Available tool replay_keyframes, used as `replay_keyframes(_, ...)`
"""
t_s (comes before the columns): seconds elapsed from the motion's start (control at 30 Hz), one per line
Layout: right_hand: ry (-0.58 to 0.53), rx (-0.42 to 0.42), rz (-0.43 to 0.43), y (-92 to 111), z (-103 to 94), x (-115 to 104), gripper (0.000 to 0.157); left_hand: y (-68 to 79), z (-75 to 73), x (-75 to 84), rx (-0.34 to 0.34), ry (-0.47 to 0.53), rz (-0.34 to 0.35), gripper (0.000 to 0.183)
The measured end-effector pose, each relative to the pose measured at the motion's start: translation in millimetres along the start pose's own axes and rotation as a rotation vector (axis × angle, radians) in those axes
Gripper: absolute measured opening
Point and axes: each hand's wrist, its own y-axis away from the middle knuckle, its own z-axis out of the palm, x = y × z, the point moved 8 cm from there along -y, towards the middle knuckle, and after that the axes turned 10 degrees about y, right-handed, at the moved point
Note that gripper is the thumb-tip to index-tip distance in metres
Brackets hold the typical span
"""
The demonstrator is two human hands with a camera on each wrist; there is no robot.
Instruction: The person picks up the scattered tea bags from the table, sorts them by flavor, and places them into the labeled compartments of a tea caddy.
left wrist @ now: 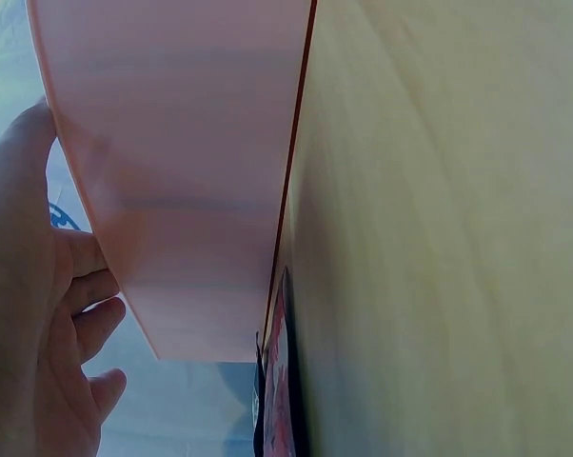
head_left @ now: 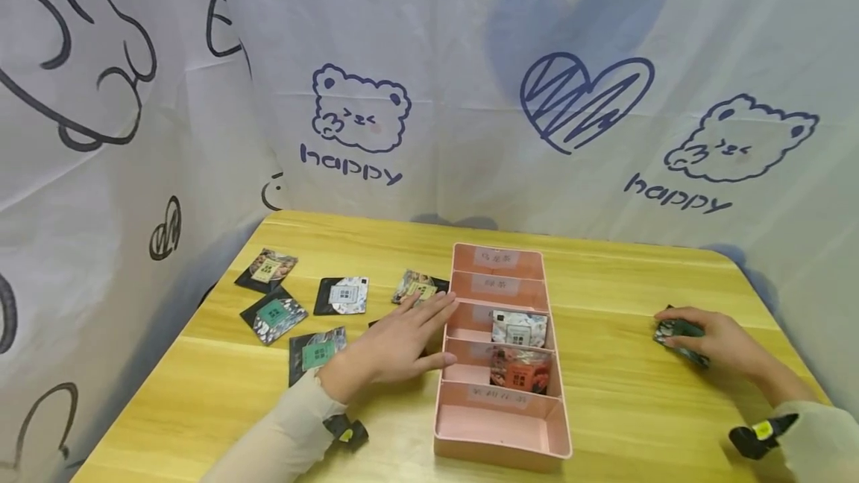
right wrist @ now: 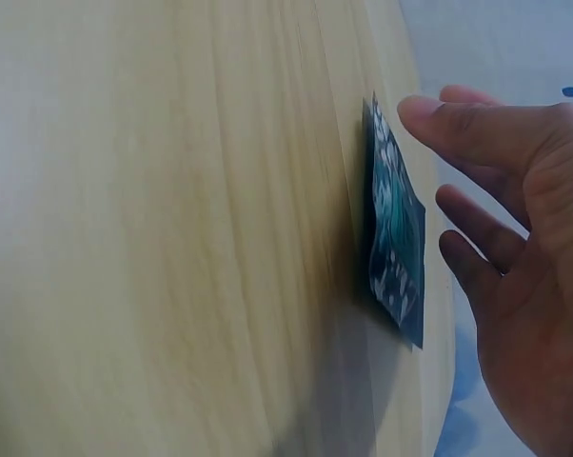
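Note:
My left hand rests its fingertips and thumb along the left rim of a long pink divided box. The left wrist view shows its fingers against the upper edge of the box wall. A white sachet lies in the middle compartment, and a red sachet in the one nearer me. At the right, my right hand is over a green-and-dark patterned sachet lying on the table. In the right wrist view, thumb and fingers are spread just above that sachet, apparently without gripping it.
Left of the box lie loose sachets: yellow-labelled ones, green-labelled ones and a white one. The left hand partly hides another dark one. A printed curtain hangs behind the wooden table.

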Motion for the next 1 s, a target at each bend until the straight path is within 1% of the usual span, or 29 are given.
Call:
replay_keyframes(0.2,0.013,-0.027,-0.004,2,5.3,12,0.050,0.6,-0.3,1.2,-0.003,0.006,0.003,0.087)
replay_keyframes(0.33,0.010,-0.041,-0.011,2,7.4,16,0.052,0.8,0.0,0.7,0.002,0.002,0.005,0.086)
replay_keyframes(0.57,-0.007,-0.098,-0.016,3,10.6,23,0.059,-0.1,0.1,1.6,0.001,0.009,0.011,0.086)
replay_keyframes(0.63,-0.014,-0.101,-0.033,5,12.3,23,0.058,-0.1,1.0,2.3,-0.001,0.014,0.010,0.086)
replay_keyframes(0.7,0.009,-0.084,-0.052,5,13.5,24,0.054,-0.2,2.2,2.8,-0.001,0.015,0.012,0.086)
replay_keyframes(0.83,0.055,-0.025,-0.114,5,12.2,22,0.046,-0.3,2.7,3.3,0.002,0.021,0.017,0.086)
replay_keyframes(0.9,0.067,-0.002,-0.141,5,9.5,21,0.043,-0.1,2.3,2.5,0.003,0.020,0.013,0.086)
replay_keyframes(1.0,0.095,0.056,-0.170,2,1.7,17,0.039,0.6,1.1,0.6,0.008,0.018,0.001,0.086)
